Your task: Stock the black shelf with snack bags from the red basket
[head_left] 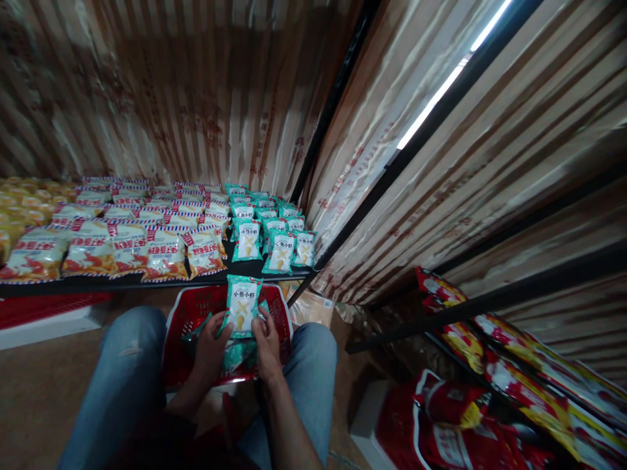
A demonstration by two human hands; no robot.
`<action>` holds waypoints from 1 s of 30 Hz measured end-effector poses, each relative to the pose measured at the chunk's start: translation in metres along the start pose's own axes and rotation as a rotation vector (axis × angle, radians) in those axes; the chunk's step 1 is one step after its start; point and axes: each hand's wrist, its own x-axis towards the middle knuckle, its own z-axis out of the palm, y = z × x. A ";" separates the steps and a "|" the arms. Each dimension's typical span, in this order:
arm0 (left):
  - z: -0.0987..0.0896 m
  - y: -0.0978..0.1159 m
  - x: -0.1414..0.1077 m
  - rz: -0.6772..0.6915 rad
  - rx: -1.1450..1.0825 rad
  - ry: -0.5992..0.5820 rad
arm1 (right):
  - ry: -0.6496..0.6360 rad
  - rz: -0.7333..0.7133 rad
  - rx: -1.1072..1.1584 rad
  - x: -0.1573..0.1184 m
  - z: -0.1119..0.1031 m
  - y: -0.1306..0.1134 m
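A small teal-and-white snack bag [243,305] is held upright between my two hands, its printed front facing me. My left hand [211,343] is closed on its lower left edge, fingers wrapped behind. On the lower right edge, my right hand [267,339] pinches the same bag. Just beyond my right fingers a teal corner shows; whether it belongs to another bag in that hand I cannot tell. Below the hands a red plastic basket [177,326] sits between my knees, with more teal bags [238,356] inside, partly hidden by my hands.
Ahead, a dark shelf [245,267] bears rows of matching teal bags [281,253], white-and-orange snack bags [128,247] and yellow bags [24,202]. A black metal post [337,251] stands right of them. At lower right are red bags [455,401] in another basket and a slanted shelf of red-and-yellow packs [519,388].
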 end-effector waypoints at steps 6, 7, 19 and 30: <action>0.002 0.003 0.000 -0.002 -0.049 0.054 | -0.037 -0.019 0.042 0.004 0.000 0.005; 0.002 0.004 0.000 -0.003 -0.056 0.051 | -0.024 -0.018 0.036 0.006 0.000 0.006; 0.018 0.021 0.013 0.085 -0.119 -0.004 | 0.022 0.000 0.035 0.029 -0.001 -0.011; 0.030 0.038 0.035 0.135 -0.214 0.029 | -0.025 -0.147 -0.105 0.048 0.010 -0.026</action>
